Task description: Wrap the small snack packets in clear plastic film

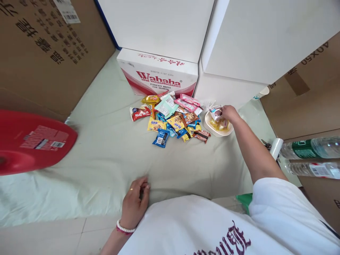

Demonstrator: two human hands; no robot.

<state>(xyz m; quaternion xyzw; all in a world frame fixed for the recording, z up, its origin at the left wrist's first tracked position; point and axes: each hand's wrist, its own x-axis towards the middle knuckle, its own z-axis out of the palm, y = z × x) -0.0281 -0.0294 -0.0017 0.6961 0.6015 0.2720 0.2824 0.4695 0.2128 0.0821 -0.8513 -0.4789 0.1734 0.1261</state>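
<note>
My right hand is closed on a small white and dark snack packet, just over a white plastic bowl. Inside the bowl lie yellow-wrapped snacks. To the bowl's left spreads a pile of wrapped snacks, among them a yellow cookie packet, a blue packet, a pale green packet, pink packets and a red packet. My left hand rests at the near edge of the cloth, its fingers curled in with nothing visible in them.
A Wahaha water carton stands behind the pile, against large white boxes. At left are a red jug and a cardboard box. Plastic bottles lie to the right. Pale green cloth covers the surface.
</note>
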